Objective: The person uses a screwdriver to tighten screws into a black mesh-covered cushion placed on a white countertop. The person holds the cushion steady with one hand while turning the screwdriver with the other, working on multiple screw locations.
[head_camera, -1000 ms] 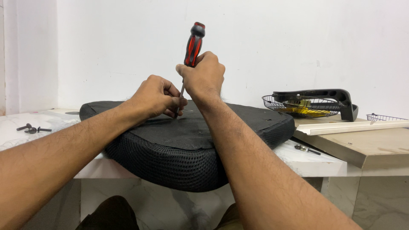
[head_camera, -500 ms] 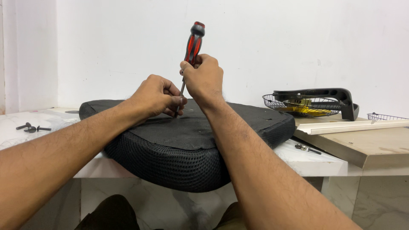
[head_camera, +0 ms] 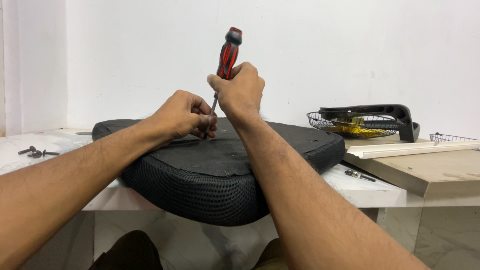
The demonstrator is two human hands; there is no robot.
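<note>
Red-and-black plastic forms the handle of the screwdriver [head_camera: 227, 56], which stands nearly upright, its long axis leaning slightly to the right at the top. The right hand [head_camera: 241, 92] is wrapped closed around the lower handle; the metal shaft runs straight down from that grip. The left hand [head_camera: 181, 115] lies just beside and below, fingertips [head_camera: 209, 125] pinched together around the shaft's tip; whether they hold a screw there cannot be told. The tip meets the upturned black seat cushion [head_camera: 220, 170] directly beneath both hands, near its middle. The cushion's front edge overhangs the white marble counter [head_camera: 365, 190]. Loose bolts [head_camera: 35, 151] lie well apart to the left of the fingers. A wire basket [head_camera: 357, 123] stands well apart to the right.
</note>
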